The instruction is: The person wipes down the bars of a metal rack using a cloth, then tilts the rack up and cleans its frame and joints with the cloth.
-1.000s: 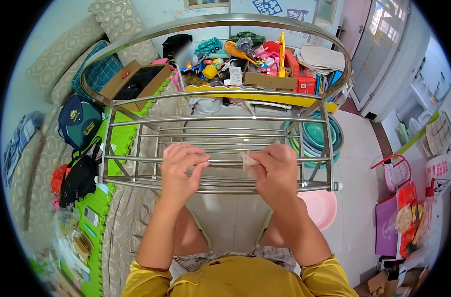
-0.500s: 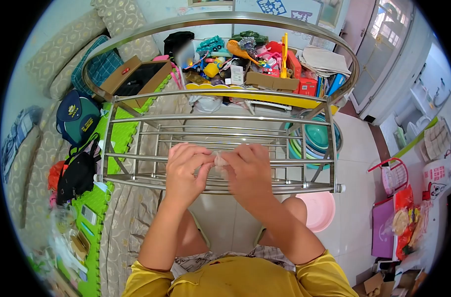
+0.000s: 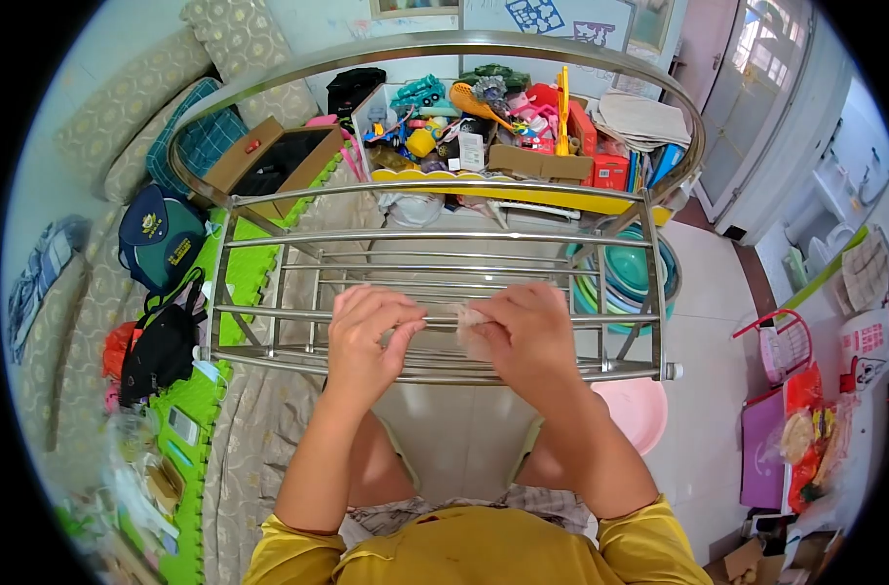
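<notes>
Between the fingertips of the left hand and those of the right hand, a short stretch of front rail shows, part of a stainless-steel tubular rack. Right fingers: closed in a pinch on a crumpled, pale, tissue-like scrap, which sits at the rail on the side facing the left fingers. Left fingers: curled over the rail, thumb coming up from below; judged to be gripping it, though the undersides are hidden. Progress: the rack appears joined into one frame, and the scrap is at the rail. How much of the rail has been worked cannot be told, since the metal left and right of the fingers looks alike. Left over, in my judgement: at least the lengths outside both hands, where no scrap lies. Appearance of rack: bright silvery tubes with white glints; slimmer parallel bars just beyond the fingers; a broad oval hoop well beyond them. A white end cap lies right of and nearer than the right fingers. Whether the rack stands upright or lies down is unclear.
</notes>
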A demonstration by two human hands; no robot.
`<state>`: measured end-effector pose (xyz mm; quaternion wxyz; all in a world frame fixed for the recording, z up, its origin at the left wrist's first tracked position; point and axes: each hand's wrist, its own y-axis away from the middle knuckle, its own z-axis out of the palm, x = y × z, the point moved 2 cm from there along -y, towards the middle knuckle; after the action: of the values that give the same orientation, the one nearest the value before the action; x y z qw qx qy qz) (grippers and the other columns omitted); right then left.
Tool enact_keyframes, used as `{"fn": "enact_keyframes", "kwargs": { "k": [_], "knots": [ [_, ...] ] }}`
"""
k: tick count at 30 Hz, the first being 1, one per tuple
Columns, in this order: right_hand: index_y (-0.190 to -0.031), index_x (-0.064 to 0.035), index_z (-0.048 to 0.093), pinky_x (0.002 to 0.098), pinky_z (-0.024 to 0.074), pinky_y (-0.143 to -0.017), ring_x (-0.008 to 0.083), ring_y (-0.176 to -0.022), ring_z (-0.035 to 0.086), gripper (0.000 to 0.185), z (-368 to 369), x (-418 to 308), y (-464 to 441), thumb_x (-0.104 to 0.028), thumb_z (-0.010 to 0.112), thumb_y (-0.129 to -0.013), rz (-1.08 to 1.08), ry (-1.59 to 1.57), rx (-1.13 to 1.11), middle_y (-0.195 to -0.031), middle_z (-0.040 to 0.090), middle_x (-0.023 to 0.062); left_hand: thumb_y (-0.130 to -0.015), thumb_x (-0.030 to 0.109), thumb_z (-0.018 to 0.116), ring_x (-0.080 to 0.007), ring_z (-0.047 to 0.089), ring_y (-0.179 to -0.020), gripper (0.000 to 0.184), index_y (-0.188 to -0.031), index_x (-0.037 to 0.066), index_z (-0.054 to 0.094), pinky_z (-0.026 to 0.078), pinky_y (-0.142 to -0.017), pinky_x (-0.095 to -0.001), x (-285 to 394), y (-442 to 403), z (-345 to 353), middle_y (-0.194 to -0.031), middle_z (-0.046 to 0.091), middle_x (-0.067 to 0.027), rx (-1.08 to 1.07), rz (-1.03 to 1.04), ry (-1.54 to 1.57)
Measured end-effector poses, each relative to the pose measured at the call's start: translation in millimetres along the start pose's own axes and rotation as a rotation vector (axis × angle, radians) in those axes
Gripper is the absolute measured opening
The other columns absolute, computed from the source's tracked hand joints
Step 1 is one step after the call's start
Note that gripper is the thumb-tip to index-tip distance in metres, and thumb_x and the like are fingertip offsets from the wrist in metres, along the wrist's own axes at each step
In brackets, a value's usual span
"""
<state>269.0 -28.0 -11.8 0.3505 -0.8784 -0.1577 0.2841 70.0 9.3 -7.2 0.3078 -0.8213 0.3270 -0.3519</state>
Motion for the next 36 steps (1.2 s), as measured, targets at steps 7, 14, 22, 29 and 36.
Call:
{"fn": "enact_keyframes", "kwargs": {
  "k": [7, 14, 22, 29, 36],
  "knots": [
    [-0.094, -0.0025, 0.069, 0.0434, 0.0494, -0.072, 0.0376, -0.078, 0.062, 0.013, -19, 12, -26, -0.011, 0.066, -0.084, 0.263, -0.095, -0.365, -0.080, 0.067, 0.0172, -0.072, 0.002, 0.079, -0.0255, 0.066, -0.087, 0.013, -0.084, 0.007, 0.074, 0.047, -0.091, -0.0398, -2, 0, 3, -0.087, 0.071, -0.0061, 0.016, 0.016, 0.000],
    [-0.104, -0.0026, 0.066, 0.0451, 0.0517, -0.081, 0.0403, -0.094, 0.066, 0.022, 18, 17, -52, -0.015, 0.055, -0.089, 0.253, -0.387, -0.658, -0.097, 0.069, 0.0228, -0.071, 0.000, 0.077, -0.0265, 0.067, -0.087, 0.015, -0.084, 0.007, 0.073, 0.048, -0.090, -0.0400, -3, -1, 4, -0.087, 0.071, -0.0069, -0.007, 0.014, 0.004],
    [-0.114, -0.0037, 0.064, 0.0433, 0.0513, -0.087, 0.0380, -0.100, 0.066, 0.035, 19, 0, -56, -0.019, 0.063, -0.082, 0.143, -0.359, -0.735, -0.104, 0.070, 0.0203, -0.070, 0.000, 0.076, -0.0267, 0.067, -0.088, 0.016, -0.084, 0.006, 0.072, 0.048, -0.091, -0.0404, -1, -2, 2, -0.087, 0.071, -0.0071, -0.003, 0.019, -0.009],
    [-0.102, -0.0071, 0.063, 0.0493, 0.0437, -0.100, 0.0306, -0.095, 0.065, 0.031, 34, -2, -43, -0.021, 0.072, -0.076, -0.221, 0.036, -0.537, -0.088, 0.070, 0.0093, -0.072, -0.001, 0.076, -0.0267, 0.067, -0.086, 0.013, -0.082, 0.006, 0.070, 0.048, -0.089, -0.0409, -1, -4, 4, -0.086, 0.071, -0.0068, 0.003, 0.026, -0.014],
    [-0.099, -0.0105, 0.063, 0.0507, 0.0370, -0.108, 0.0270, -0.090, 0.063, 0.022, 26, 2, -31, -0.014, 0.066, -0.078, -0.285, 0.117, -0.403, -0.087, 0.068, 0.0057, -0.075, 0.002, 0.076, -0.0259, 0.067, -0.086, 0.012, -0.084, 0.006, 0.070, 0.047, -0.090, -0.0409, -4, -4, 4, -0.086, 0.072, -0.0064, -0.004, 0.025, -0.014]
  ]
}}
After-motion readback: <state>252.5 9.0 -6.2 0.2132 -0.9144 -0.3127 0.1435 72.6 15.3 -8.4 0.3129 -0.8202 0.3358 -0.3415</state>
